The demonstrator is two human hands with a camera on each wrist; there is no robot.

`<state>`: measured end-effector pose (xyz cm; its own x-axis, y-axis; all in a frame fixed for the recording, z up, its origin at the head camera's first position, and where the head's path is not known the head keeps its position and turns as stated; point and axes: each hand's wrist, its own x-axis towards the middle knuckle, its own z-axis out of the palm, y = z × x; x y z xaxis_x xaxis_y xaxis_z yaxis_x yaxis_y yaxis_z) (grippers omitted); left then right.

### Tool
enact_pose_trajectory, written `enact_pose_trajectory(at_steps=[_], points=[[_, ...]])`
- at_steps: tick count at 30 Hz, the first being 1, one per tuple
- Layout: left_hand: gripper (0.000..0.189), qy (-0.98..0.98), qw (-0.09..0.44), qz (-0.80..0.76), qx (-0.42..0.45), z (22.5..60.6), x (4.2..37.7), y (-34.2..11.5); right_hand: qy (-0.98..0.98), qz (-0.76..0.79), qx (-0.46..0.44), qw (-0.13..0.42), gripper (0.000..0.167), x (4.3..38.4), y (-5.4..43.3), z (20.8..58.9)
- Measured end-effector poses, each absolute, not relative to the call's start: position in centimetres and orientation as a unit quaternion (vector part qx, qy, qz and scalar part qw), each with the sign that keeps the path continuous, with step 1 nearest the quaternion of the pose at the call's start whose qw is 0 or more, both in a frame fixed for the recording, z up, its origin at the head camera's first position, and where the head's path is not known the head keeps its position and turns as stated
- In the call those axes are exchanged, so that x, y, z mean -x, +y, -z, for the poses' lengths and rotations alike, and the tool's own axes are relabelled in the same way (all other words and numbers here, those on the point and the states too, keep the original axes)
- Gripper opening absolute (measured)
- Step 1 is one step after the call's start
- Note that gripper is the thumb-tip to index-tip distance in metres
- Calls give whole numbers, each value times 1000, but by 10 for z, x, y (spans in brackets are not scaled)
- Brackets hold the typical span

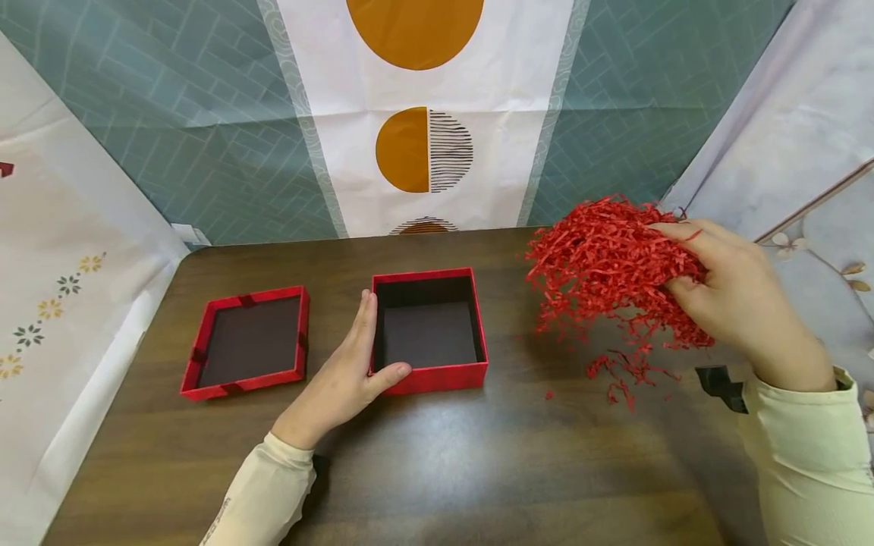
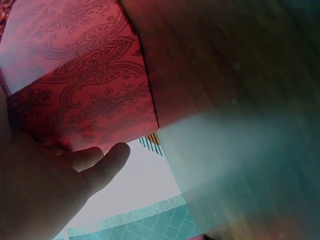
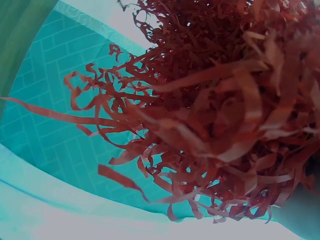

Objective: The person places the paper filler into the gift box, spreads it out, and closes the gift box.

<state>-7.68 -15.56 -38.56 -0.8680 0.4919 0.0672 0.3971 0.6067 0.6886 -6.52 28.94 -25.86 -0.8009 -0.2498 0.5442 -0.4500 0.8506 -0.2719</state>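
A square red box point(image 1: 437, 379) with a dark inside stands on the table, its top uncovered. My left hand point(image 1: 337, 383) rests against its left side, fingers straight along the wall and thumb at the near left corner. The left wrist view shows the box's patterned red wall point(image 2: 100, 85) beside the fingers. To the right, my right hand point(image 1: 730, 288) grips a big clump of red shredded paper point(image 1: 608, 262) raised over the table. That shredded paper point(image 3: 215, 120) fills much of the right wrist view and hides the fingers there.
The red box lid point(image 1: 242, 387) lies inside-up at the left. Loose red paper shreds point(image 1: 631, 368) are scattered below the clump. A patterned cloth point(image 1: 437, 91) hangs behind the wooden table point(image 1: 437, 470), and pale sheets point(image 1: 68, 303) flank it.
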Motion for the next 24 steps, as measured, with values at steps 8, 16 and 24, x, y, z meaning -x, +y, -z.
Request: enact_pose_trajectory(at_steps=[8, 16, 24], points=[[109, 892, 61, -374, -246, 385, 77, -156, -929, -187, -190, 258, 64, 68, 277, 245], [108, 896, 54, -365, -248, 384, 76, -158, -919, -207, -200, 270, 64, 77, 267, 230], [107, 898, 50, -353, -256, 385, 76, -160, -917, -218, -213, 258, 62, 71, 259, 215]])
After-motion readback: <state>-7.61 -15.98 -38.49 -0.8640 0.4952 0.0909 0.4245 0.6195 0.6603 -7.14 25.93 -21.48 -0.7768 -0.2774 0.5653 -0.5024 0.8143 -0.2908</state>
